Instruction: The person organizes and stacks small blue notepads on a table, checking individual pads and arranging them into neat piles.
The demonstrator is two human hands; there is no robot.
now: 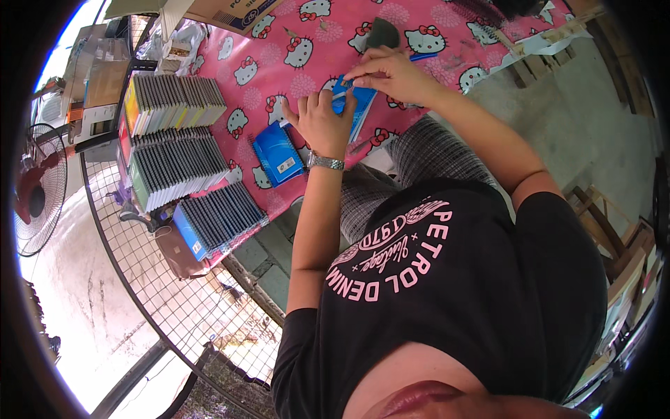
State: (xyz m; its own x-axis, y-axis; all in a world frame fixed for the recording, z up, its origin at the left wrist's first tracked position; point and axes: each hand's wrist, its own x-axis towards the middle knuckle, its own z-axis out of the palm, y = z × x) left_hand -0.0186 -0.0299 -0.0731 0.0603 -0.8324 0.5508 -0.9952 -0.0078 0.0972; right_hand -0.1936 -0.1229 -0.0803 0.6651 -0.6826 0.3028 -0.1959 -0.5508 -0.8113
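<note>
A blue notebook (362,105) lies on the table in front of me, partly hidden under both hands. My left hand (324,124), with a metal watch at its wrist, rests at the notebook's left side, its fingers spread and the thumb over the cover. From the right, my right hand (392,75) reaches over the notebook's upper part. Its fingertips are pinched together close to the left thumb; what they hold is too small to make out. A pale strip shows on the cover between the hands. Another blue spiral notebook (277,155) lies left of my left wrist.
Several rows of spiral notebooks (179,167) stand along the left of the table, over a pink patterned tablecloth (276,66). A dark green object (382,35) sits beyond my right hand. A cardboard box (230,12) is at the far edge; a fan (40,188) stands far left.
</note>
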